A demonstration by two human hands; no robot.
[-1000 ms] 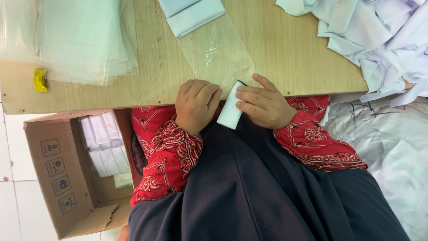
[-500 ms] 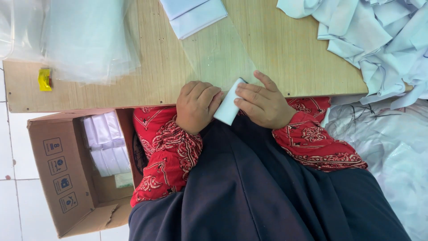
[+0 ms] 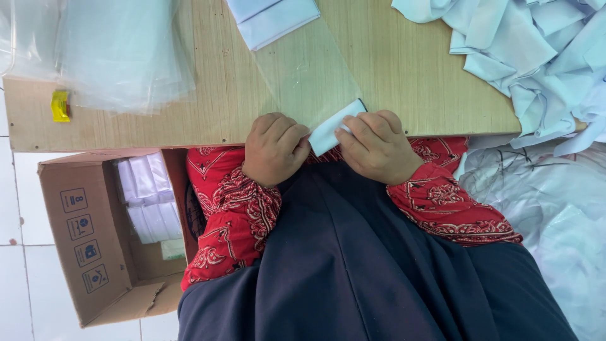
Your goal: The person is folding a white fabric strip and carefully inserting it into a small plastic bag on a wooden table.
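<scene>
Both hands sit at the near edge of the wooden table (image 3: 189,120), at about the centre of the view. The left hand (image 3: 274,148) is curled nearly into a fist, knuckles up, its fingertips pinching the near end of a small white folded piece (image 3: 333,129). The right hand (image 3: 379,146) is also narrowly curled, its fingers laid over the same piece from the 3 o'clock side, so the piece is held between the two hands with its far corner pointing toward 1 o'clock. That corner sits at the mouth of a clear plastic bag (image 3: 306,69) lying flat on the table and stretching away toward 12 o'clock, where a folded white garment (image 3: 271,19) lies. At 10 o'clock a loose stack of clear bags (image 3: 120,50) rests on the table, with a small yellow packet (image 3: 60,105) at 9 o'clock of it. At 8 o'clock an open brown cardboard box (image 3: 82,233), printed with dark square symbols on its flap, holds white folded packs (image 3: 148,199). A heap of pale blue cloth (image 3: 536,57) fills 2 o'clock.
</scene>
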